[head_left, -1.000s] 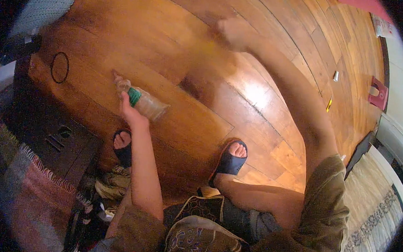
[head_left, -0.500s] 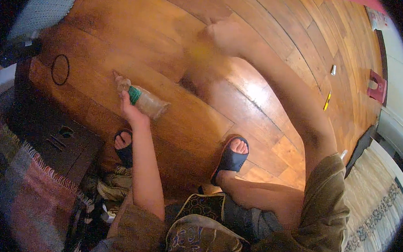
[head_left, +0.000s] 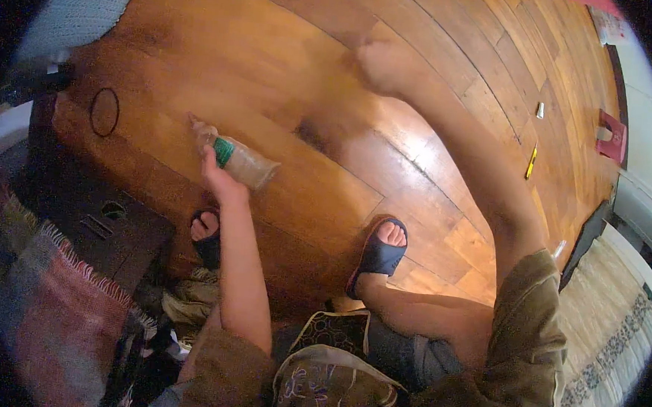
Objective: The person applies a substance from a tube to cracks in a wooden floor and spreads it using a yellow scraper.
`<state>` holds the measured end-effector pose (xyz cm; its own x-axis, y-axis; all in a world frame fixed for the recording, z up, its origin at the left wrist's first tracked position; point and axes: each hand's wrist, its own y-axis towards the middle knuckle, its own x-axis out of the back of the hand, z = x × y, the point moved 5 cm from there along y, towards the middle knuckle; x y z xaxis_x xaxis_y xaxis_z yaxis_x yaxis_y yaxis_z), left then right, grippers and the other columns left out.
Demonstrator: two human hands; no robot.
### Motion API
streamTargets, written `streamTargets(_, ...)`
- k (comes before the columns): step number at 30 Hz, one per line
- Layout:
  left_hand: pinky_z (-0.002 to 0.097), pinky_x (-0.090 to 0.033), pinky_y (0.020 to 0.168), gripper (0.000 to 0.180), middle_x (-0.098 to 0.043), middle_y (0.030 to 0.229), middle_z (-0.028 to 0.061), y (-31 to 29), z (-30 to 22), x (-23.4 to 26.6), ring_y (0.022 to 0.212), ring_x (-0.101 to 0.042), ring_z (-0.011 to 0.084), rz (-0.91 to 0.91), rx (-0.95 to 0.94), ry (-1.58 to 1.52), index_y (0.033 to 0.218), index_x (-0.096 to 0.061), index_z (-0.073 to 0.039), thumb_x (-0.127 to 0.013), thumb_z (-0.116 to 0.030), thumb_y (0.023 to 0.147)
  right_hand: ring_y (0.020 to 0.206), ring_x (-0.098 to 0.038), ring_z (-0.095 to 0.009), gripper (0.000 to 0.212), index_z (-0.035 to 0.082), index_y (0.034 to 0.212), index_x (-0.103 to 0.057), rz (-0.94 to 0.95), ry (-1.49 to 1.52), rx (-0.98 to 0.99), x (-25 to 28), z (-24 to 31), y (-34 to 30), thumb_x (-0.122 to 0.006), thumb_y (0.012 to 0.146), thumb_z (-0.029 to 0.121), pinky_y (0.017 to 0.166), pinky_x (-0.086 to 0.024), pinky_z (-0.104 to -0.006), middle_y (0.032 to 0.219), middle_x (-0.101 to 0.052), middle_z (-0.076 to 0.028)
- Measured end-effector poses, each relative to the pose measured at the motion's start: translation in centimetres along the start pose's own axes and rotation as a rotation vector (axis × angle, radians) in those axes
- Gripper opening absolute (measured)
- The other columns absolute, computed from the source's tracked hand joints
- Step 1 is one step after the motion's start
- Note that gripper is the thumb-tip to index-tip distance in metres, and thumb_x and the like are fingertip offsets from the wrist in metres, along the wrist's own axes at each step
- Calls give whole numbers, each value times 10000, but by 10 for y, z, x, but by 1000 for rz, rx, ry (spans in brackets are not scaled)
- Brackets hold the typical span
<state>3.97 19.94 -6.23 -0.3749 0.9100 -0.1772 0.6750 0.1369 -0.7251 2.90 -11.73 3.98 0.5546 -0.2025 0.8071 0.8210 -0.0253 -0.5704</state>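
My left hand (head_left: 219, 175) is closed round a clear plastic bottle (head_left: 250, 167) with a green label. The bottle lies tilted in the hand, its narrow neck pointing up and left. My right arm reaches far forward over the floor. At its end my right hand (head_left: 383, 67) is blurred by motion, its fingers seemingly curled into a fist. A yellowish-brown smear (head_left: 333, 84) shows just left of that hand; whatever makes it is too blurred to name.
On the wooden floor (head_left: 447, 174) lie a thin black ring (head_left: 104, 112), a yellow cutter-like tool (head_left: 531, 162) and a small white tube (head_left: 541, 110). A dark box (head_left: 108, 227) with a fringed cloth (head_left: 82, 285) stands left; a pale curtain (head_left: 602, 332) hangs right. Sandals (head_left: 379, 255) are on my feet.
My right hand has shifted right, and the smear beside it has changed shape. The left hand keeps its hold on the bottle. The whole view has moved slightly.
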Motion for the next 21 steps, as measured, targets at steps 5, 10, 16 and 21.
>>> streamTargets(5,425,-360,892,518,-414,1217,103,9,2,9,1082,-427,266,16,32,-2,1224,-406,-59,-531,-350,814,868,-578,-275,194,190,933,-602,-212,106,69,-10,-4,1,-547,747,189,732,-465,-397,882,-615,-96)
streamTargets(10,417,-386,862,488,-461,1152,110,3,0,0,1030,-462,264,27,-3,-15,1204,-421,-49,-524,-335,822,856,-577,-275,181,170,918,-599,-272,-31,83,-16,-1,11,-560,742,188,705,-470,-400,827,-617,-99)
streamTargets(16,417,-379,869,493,-446,1174,109,6,4,7,1037,-458,262,10,4,-10,1206,-417,-40,-519,-339,827,890,-565,-273,247,130,992,-593,-106,104,17,-14,1,-12,-471,780,160,760,-453,-391,946,-589,-140)
streamTargets(21,426,-348,901,529,-423,1198,106,-1,3,0,1070,-432,270,-19,17,6,1229,-388,-42,-524,-356,825,804,-612,-267,162,45,854,-607,-29,94,-60,3,39,-9,-522,744,130,630,-506,-382,805,-615,-166)
